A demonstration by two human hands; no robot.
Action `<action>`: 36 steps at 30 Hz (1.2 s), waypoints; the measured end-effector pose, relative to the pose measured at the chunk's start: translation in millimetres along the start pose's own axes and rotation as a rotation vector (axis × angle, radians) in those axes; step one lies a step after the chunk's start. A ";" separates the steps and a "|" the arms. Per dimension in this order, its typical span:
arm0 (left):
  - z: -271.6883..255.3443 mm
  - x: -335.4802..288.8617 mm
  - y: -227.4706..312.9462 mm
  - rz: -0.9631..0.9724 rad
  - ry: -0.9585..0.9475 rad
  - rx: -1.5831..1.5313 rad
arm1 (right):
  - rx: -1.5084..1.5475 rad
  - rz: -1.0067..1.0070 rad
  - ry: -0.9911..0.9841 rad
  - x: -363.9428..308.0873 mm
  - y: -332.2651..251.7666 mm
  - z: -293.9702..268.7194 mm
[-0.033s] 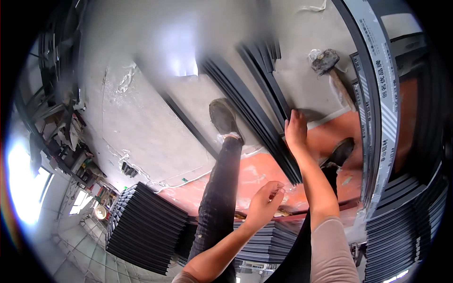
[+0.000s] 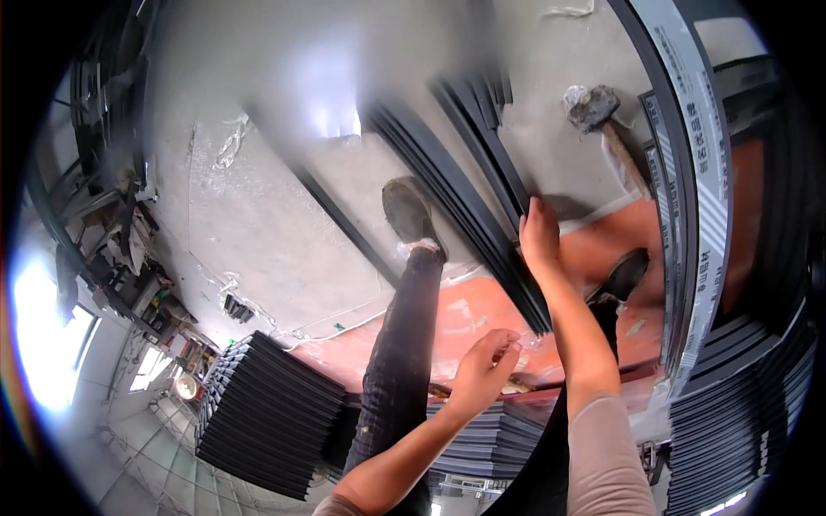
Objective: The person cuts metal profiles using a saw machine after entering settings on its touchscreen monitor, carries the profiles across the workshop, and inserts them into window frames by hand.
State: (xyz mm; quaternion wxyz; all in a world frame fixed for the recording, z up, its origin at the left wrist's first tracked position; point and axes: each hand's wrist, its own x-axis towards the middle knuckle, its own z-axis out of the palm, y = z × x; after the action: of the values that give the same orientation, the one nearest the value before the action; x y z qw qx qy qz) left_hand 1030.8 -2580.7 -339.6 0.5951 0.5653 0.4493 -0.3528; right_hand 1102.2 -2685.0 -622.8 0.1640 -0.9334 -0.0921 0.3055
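Note:
My right hand (image 2: 539, 234) is closed around the near end of a long dark grey metal profile (image 2: 492, 153), thumb and fingers pressed against its edge. The profile slants away toward the far left on the floor. Beside it on the left lies a bundle of similar dark profiles (image 2: 456, 206), their near ends beneath my right forearm. My left hand (image 2: 486, 370) hovers lower down, left of those ends. Its fingers are loosely curled, with a gap to the thumb, and I see nothing held in it.
A hammer (image 2: 595, 110) with a wooden handle lies at the far right. A single dark strip (image 2: 344, 225) rests left of my shoe (image 2: 408, 211). Stacked black profiles (image 2: 267, 413) stand near left; a wrapped profile (image 2: 699, 155) with printed film curves along the right. The floor is partly red (image 2: 469, 314).
The view has shifted very slightly. Both hands keep the same pose, and the profiles stay where they were.

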 end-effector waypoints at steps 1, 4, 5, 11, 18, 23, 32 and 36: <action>0.3 0.0 0.3 0.009 -0.006 -0.001 | 0.019 0.014 -0.078 -1.1 3.3 1.3; 0.1 -1.7 -5.3 0.023 -0.006 0.047 | 0.080 -0.046 -0.115 -7.9 -17.5 -16.3; -2.8 0.0 -8.7 0.078 0.014 0.096 | 0.136 -0.012 -0.087 -11.1 -31.9 -32.3; -0.6 6.1 24.5 0.421 0.261 0.624 | 0.393 -0.168 0.181 -77.1 -100.3 -219.4; 101.7 -48.6 126.8 0.924 0.308 0.835 | 0.976 0.242 0.711 -167.7 -21.8 -456.4; 156.5 -65.5 188.5 1.069 -0.067 1.020 | 1.540 0.748 0.801 -250.8 88.5 -479.1; 203.4 -8.2 272.8 1.049 -0.471 1.715 | -0.156 0.160 0.428 -330.8 202.7 -500.3; 234.6 34.7 284.2 1.224 -0.651 1.651 | 0.499 0.319 -0.014 -338.3 283.9 -422.2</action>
State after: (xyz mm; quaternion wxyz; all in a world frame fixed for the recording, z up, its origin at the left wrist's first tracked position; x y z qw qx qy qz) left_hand 1338.4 -2778.0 -280.9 0.1961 0.7999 -0.4665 -0.3226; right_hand 1106.7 -3146.4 -222.3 0.3377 -0.8649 0.1325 0.3470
